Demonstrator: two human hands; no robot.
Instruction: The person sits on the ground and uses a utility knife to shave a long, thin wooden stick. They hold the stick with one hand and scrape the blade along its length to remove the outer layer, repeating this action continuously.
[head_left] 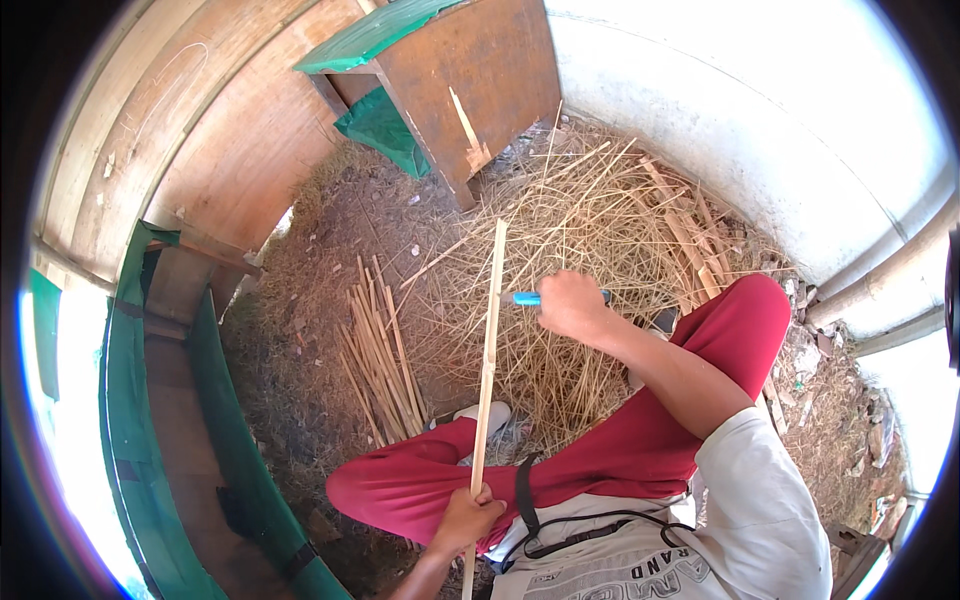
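seated on the ground in red trousers [600, 455], left hand [465, 522] clamped around the lower end of a long bamboo strip [488, 350] held nearly upright over the lap. right hand [572, 305] closed on a blue-handled knife [527, 298], its tip touching the strip partway up. beside the left leg a bundle of cut strips [380, 355] on the dirt, with a heap of thin shavings [600, 210] beyond and a wooden box [470, 70] behind.
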